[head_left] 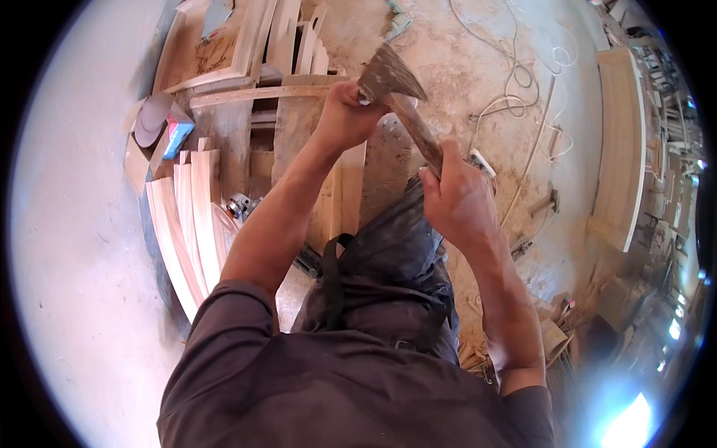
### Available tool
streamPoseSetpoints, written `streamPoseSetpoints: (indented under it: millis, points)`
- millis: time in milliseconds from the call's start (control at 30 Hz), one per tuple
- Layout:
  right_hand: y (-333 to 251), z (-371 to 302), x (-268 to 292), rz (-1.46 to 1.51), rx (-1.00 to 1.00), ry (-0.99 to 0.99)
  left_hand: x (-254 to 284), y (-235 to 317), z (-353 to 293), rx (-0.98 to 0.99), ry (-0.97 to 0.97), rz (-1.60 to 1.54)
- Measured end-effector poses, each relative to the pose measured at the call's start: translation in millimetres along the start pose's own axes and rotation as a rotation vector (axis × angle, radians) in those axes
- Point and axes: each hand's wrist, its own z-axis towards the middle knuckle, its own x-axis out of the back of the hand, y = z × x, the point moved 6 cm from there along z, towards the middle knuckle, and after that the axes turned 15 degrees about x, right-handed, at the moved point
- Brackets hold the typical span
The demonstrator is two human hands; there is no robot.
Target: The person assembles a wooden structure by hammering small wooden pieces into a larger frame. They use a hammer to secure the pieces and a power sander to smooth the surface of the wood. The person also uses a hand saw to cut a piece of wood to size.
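I hold a hatchet point(392, 75) up in front of me. It has a worn grey metal head with a broad flared blade and a wooden handle point(415, 128). My right hand point(461, 196) is wrapped round the lower end of the handle. My left hand point(349, 119) is closed at the narrow back end of the head, and its fingertips are partly hidden there. Behind my left wrist, a long thin wooden strip point(258, 95) runs leftward across the boards.
Curved wooden pieces point(196, 205) stand by the left wall, below an open cardboard box point(137, 160). A wooden frame point(198, 48) lies at the far left. A pale cable point(515, 71) loops over the dusty floor, near a hammer point(549, 203). At right stands a wooden panel point(620, 149).
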Motion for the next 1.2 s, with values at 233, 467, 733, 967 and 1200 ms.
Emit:
streamPoseSetpoints:
  millis: [233,467,733,967,1200]
  points:
    - [-29,-19,23,0.299,0.022,0.391,-3,10,0,0.065,-0.092,-0.045]
    - [15,-35,-17,0.277,-0.129,0.061,5,2,-30,0.098,-0.051,-0.096]
    - [85,-153,-69,0.888,-0.795,0.210,27,10,26,0.258,-0.053,-0.757]
    - [123,-153,-69,0.947,-0.904,0.282,60,19,34,0.262,-0.015,-0.729]
    - [128,-113,-54,0.999,-0.789,0.286,32,12,70,0.216,-0.244,-0.544]
